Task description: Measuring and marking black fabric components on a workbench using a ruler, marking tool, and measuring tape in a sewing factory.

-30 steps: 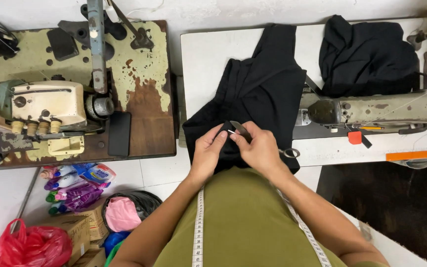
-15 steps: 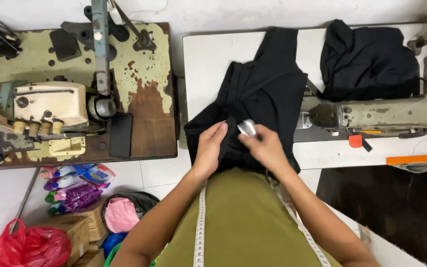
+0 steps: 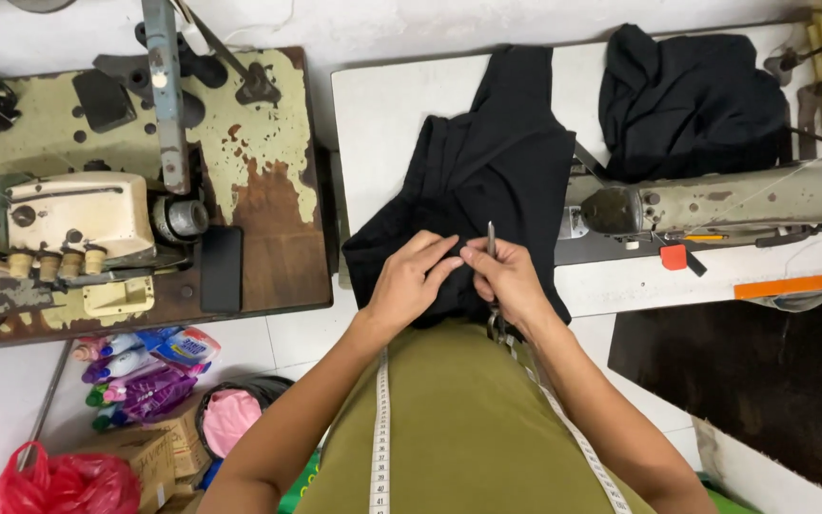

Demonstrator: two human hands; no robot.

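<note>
A black garment [image 3: 497, 171] lies spread over the near edge of a white sewing table [image 3: 392, 114]. Both my hands rest on its lower edge. My left hand [image 3: 411, 281] pinches the black fabric with its fingertips. My right hand [image 3: 511, 281] holds small metal scissors [image 3: 491, 240], blades pointing up and away, right beside the left fingertips. A white measuring tape [image 3: 381, 428] hangs around my neck over an olive-green top.
A grey sewing machine [image 3: 715, 200] stands on the white table to the right, with another heap of black cloth [image 3: 687, 95] behind it. A worn cream overlock machine [image 3: 68, 228] sits on a peeling brown table [image 3: 268, 190] at left. Bags, a box and a red plastic bag [image 3: 59, 481] crowd the floor.
My hands have drawn closer together on the garment's edge. The scissors in my right hand have turned so the blades stand upright between the fingers.
</note>
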